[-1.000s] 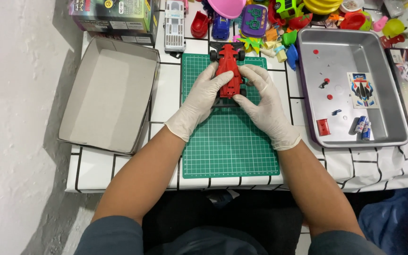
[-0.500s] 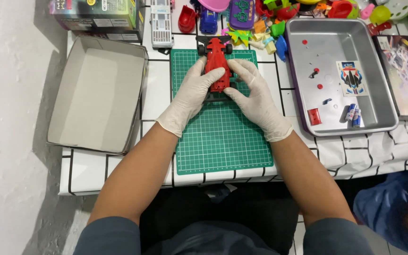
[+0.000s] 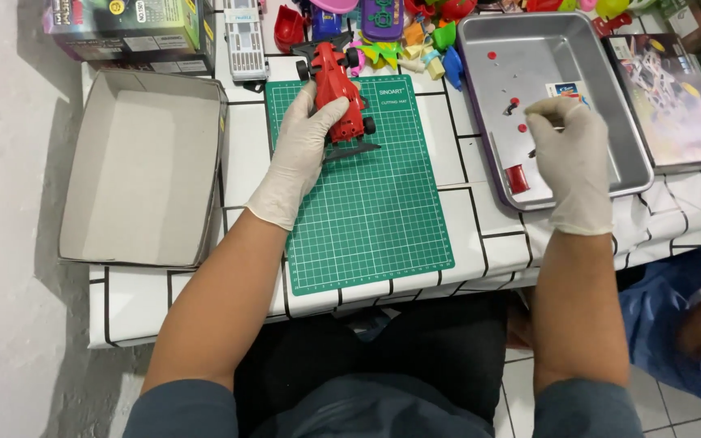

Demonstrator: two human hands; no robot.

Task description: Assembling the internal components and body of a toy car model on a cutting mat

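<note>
Right hand (image 3: 571, 154) moved off to metal tray (image 3: 610, 174), fingers pinched, left hand (image 3: 300, 150) grip holding red toy car (image 3: 339, 96)

A red toy race car (image 3: 341, 96) with black wheels and wings lies lengthwise on the top left of a green cutting mat (image 3: 367, 211), nose toward the person.

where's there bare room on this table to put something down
The near half of the green cutting mat, below the red toy car, is bare; so is the cardboard box lid. The far edge is crowded with the toy pile.
</note>
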